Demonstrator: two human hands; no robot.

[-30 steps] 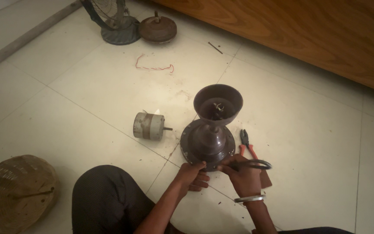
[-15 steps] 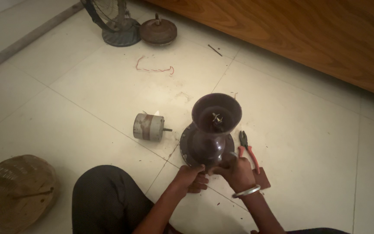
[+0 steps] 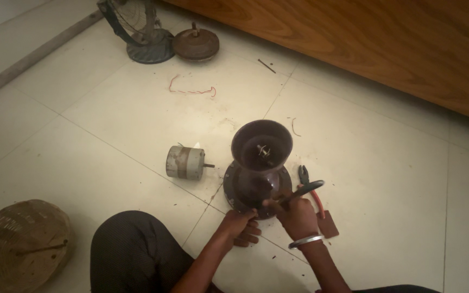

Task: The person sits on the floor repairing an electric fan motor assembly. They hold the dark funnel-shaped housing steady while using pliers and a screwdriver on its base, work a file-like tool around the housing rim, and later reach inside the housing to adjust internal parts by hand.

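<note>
Sitting on the tiled floor (image 3: 386, 179), the person has a dark-trousered knee (image 3: 131, 244) drawn up at the bottom of the view, with a woven basket (image 3: 20, 244) lying off to that side. Just beyond the knee, the left hand (image 3: 242, 228) is pressed against the lower rim of a dark brown metal fan housing (image 3: 259, 173), its fingers curled loosely under the base flange rather than gripping a tool. The right hand (image 3: 297, 214), with a silver bangle at the wrist, is closed around the handle of a dark tool (image 3: 302, 191) whose end angles up over the flange; what kind of tool it is cannot be told.

The housing stands upright on the floor directly ahead of both hands, a wide round base narrowing to a waist and flaring to an open cup with a small shaft stub inside. It looks like cast metal: probably heavy, rigid, and smooth enough to slip, so the broad base flange seems the safest place to steady it, while the narrow waist would suit lifting.

Red-handled pliers (image 3: 311, 191) lie just beside the base. A small cylindrical motor (image 3: 185, 161) rests near its other side. Farther off lie a red wire (image 3: 191, 89), a rusty round disc (image 3: 195, 44), and a table fan's base with its grille (image 3: 137, 32) by the wooden panel (image 3: 365, 43).
</note>
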